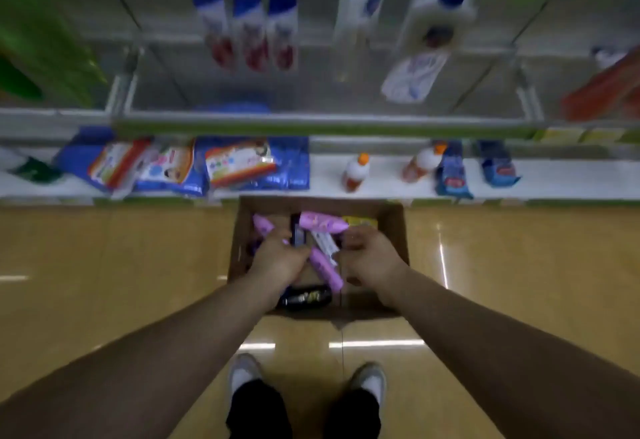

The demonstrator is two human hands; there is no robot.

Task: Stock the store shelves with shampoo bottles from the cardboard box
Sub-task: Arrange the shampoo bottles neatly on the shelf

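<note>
Box [398, 220]: on the floor, just before the bottom shelf [381, 175]; purple bottles [323, 225] lie loose inside. Left hand [280, 258]: in box, fingers curled about a dark bottle [299, 236]; right hand [372, 257]: in box, fingers curled, hold too blurred to tell. Step: picking; next, likely, lift clear of box and stand on shelf.

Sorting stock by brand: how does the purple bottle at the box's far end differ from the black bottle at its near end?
The purple bottle is pale lilac; the black bottle is dark with a yellowish label. The purple bottle lies at the far wall; the black bottle lies nearer the person, by the left hand. Both lie on their sides, crosswise in the cardboard box.
</note>
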